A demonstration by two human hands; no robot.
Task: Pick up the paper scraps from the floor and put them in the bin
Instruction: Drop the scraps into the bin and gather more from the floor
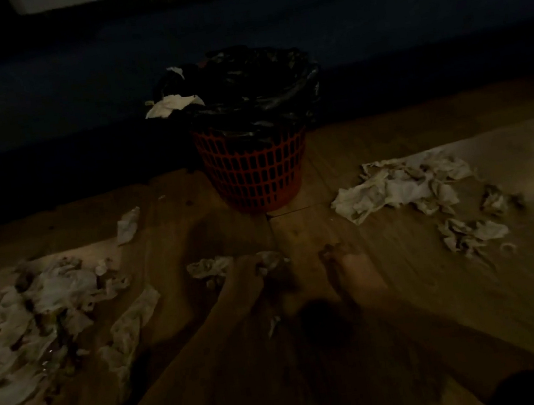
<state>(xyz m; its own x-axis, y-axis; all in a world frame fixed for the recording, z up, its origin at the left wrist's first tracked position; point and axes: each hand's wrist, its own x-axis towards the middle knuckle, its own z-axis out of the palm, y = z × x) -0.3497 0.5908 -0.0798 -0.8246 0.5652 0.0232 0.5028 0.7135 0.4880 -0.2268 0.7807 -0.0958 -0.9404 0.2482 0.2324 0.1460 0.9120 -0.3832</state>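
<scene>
The scene is dim and blurred. A red mesh bin (254, 173) with a black liner stands on the wooden floor ahead, and a white paper piece (173, 105) hangs over its left rim. My left hand (245, 274) reaches forward to the floor in front of the bin, its fingers closed on a crumpled paper scrap (270, 259). Another scrap (209, 267) lies just left of it. My right hand (350, 268) rests flat on the floor to the right, fingers spread and holding nothing. Paper scraps lie in a large pile at the left (35, 320) and another at the right (404, 186).
A single scrap (128, 223) lies left of the bin, and a tiny one (273, 325) lies between my arms. More scraps (472, 235) lie at the right. A long dark blue piece of furniture (71, 92) runs behind the bin.
</scene>
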